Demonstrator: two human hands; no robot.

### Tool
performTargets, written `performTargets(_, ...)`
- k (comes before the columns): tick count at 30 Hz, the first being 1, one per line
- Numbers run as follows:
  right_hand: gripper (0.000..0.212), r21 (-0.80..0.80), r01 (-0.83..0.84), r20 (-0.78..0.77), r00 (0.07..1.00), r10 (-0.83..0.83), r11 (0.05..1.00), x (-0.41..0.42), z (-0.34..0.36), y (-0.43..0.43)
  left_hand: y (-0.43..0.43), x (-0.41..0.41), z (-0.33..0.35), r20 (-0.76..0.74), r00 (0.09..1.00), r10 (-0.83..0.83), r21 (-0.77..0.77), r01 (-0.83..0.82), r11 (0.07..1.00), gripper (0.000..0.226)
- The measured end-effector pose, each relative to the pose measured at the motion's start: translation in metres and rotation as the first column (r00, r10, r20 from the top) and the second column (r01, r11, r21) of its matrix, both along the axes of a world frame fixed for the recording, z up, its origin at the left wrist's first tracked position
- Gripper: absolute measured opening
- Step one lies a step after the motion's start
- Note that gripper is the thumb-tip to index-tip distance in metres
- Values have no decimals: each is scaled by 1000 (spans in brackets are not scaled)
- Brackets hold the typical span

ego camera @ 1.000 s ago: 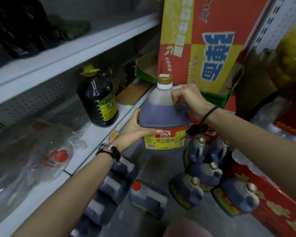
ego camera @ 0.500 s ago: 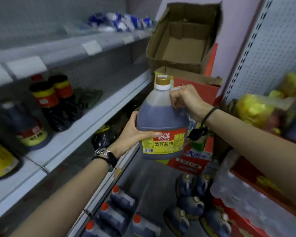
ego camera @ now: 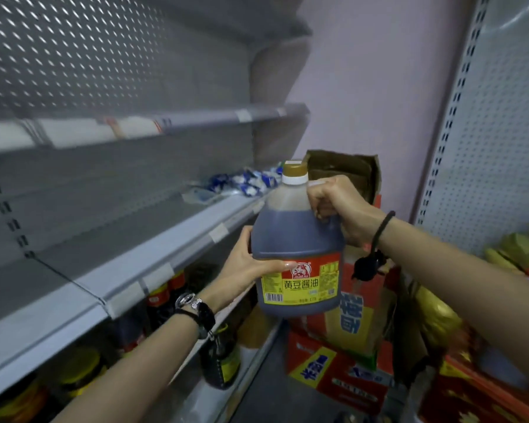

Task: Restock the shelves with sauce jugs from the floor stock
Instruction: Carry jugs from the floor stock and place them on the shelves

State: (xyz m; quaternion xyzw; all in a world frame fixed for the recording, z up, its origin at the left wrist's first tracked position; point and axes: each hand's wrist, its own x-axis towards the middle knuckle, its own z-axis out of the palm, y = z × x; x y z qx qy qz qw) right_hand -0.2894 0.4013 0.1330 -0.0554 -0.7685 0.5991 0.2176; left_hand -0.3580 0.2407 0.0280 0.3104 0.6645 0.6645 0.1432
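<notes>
Plainly mid-carry, not yet shelved. Held aloft between both hands: a big translucent plastic jug of dark soy sauce [ego camera: 297,236] with a tan screw cap and a red-and-yellow label, upright, touching no shelf, hanging just off the front edge of the grey metal middle shelf [ego camera: 141,248]. Right hand [ego camera: 333,206] wrapped tight round the moulded handle beside the neck. Left hand [ego camera: 248,264] cupped against the lower side, thumb laid across the top of the label, likely taking some of the weight.

Roughly level with that middle shelf, bare grey deck along its near stretch, only a heap of blue-and-white packets [ego camera: 242,184] at the far end by the wall. Probably bound for that shelf, though impossible to say for certain.

One shelf down: dark bottles with red and yellow caps [ego camera: 162,296] and a dark jug with a yellow label [ego camera: 220,364]. Whether placed as part of this job, impossible to tell.

Behind the jug: stacked red-and-yellow printed cartons [ego camera: 358,319] and an open brown cardboard box [ego camera: 345,169]. No floor stock in view, so no count of jugs remaining.

Left for this one, by judgement: swing across, set down flat on the base, release both hands. Then, presumably, back down for more.
</notes>
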Motion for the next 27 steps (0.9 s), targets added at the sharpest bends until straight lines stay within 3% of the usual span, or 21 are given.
performTargets(4,17,32,-41,-14,999,42,999,5,62,-29,-32,11,59,-15,999,35,39,-35,999,81)
performTargets(9,30,-7,-121,-83,989,121,993,15,125,-73,-78,28,123,-122,982,142,29,-140,990,78)
performTargets(14,29,2,-227,-157,962,224,974,23,167,-129,-138,50,167,-210,939,273,35,-272,962,77)
performTargets(20,25,-22,-421,-190,892,410,907,25,192,-207,-225,90,197,-336,822,461,28,-480,877,78)
performTargets(25,37,20,-586,-188,794,578,810,30,204,-288,-307,130,209,-349,719,601,28,-633,774,80)
performTargets(27,32,33,-644,-195,746,637,764,35,208,-322,-341,146,214,-363,671,647,32,-685,728,84)
